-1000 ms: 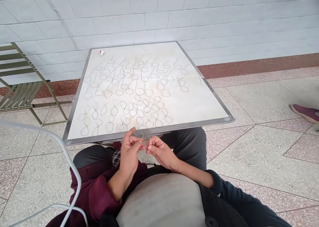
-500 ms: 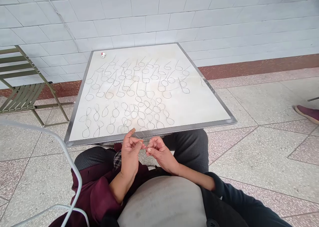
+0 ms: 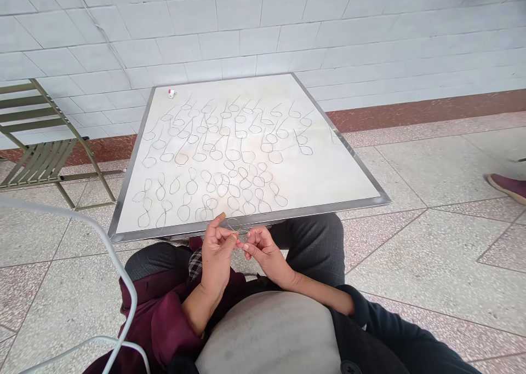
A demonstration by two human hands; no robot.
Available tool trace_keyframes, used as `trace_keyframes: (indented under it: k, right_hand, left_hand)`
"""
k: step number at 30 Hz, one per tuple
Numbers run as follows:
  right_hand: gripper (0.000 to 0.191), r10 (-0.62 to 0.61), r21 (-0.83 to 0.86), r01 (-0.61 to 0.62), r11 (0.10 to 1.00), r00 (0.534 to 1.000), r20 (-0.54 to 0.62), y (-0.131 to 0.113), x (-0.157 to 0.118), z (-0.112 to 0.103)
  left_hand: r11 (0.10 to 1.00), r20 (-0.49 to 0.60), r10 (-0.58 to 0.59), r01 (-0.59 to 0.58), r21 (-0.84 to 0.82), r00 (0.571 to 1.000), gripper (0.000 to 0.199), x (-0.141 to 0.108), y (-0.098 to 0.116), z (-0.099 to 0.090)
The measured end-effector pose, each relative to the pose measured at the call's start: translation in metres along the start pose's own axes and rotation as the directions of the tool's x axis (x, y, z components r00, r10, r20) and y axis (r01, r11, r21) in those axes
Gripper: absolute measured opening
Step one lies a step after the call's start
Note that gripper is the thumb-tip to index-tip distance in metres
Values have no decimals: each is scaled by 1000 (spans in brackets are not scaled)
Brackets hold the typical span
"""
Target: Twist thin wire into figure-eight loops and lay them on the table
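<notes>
Thin grey looped wire (image 3: 234,219) is looking light and springy; left hand (image 3: 217,252) and right hand (image 3: 269,257) are pinching below its loop.

left hand (image 3: 217,248): thumb and finger pinched, one finger stretched up past the pinch. right hand (image 3: 268,255) just beside it, also pinching, fingertips meeting or nearly so. left forearm (image 3: 196,306) slants steeply up to its hand; right forearm (image 3: 322,295) comes in flatter.
</notes>
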State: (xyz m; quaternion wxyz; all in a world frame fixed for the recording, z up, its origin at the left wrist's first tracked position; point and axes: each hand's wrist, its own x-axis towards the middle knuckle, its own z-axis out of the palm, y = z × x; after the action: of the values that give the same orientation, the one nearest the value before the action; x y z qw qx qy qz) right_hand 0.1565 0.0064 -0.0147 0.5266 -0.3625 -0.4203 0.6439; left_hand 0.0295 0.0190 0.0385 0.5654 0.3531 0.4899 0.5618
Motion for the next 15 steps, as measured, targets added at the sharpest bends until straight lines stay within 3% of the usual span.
trace_keyframes:
  k: [4,8,15]
  right_hand:
    - [32,0,-118,9,993,997,77,-11,4,-9]
    - [32,-37,-288,47,957,999,40,-34,16,-20]
    - [23,-11,-363,50,930,994,109,-52,33,-18]
  left_hand:
    - [998,29,25,-27,57,999,54,0,2,-1]
    - [985,114,15,-34,167,993,61,-2,5,-1]
    - [944,206,-5,-63,324,979,66,-3,4,-2]
